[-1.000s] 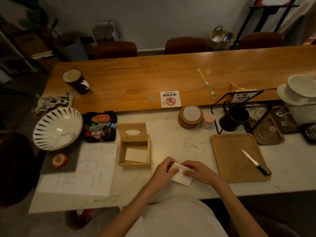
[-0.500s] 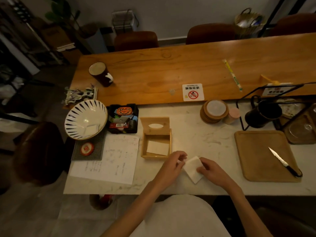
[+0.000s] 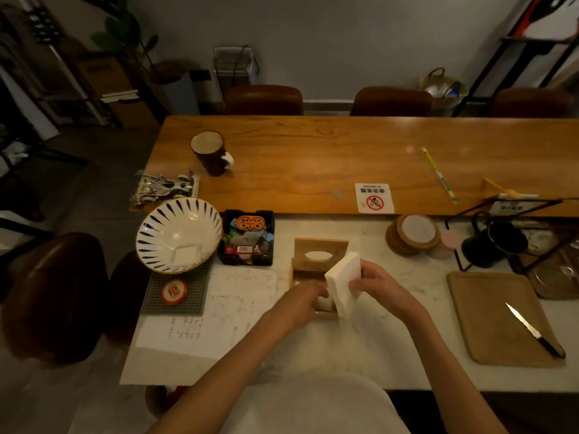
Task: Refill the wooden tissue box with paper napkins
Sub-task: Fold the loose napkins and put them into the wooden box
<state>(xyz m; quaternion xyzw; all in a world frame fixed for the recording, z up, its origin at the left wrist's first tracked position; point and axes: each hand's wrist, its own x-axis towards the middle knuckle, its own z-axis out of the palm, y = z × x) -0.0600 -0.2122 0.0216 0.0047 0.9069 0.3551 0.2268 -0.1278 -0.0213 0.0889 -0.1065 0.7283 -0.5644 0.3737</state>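
The wooden tissue box (image 3: 316, 249) stands on the marble counter with its slotted lid tipped up at the back. A white stack of paper napkins (image 3: 343, 283) hangs tilted over the box's right side, with my right hand (image 3: 377, 285) shut on it from the right. My left hand (image 3: 302, 303) reaches into the front of the box and covers most of its inside; a bit of white napkin shows under the fingers. Whether that hand grips anything is hidden.
Left of the box lie a sheet of paper (image 3: 216, 311), a striped bowl (image 3: 178, 234) and a black tray of small items (image 3: 247, 238). To the right are a stack of coasters (image 3: 412, 234), a wooden board (image 3: 498, 317) with a knife (image 3: 534, 333), and a black mug (image 3: 495, 244).
The napkins were lifted off the counter and carried up and left over the box. My left hand moved from the napkins into the box.
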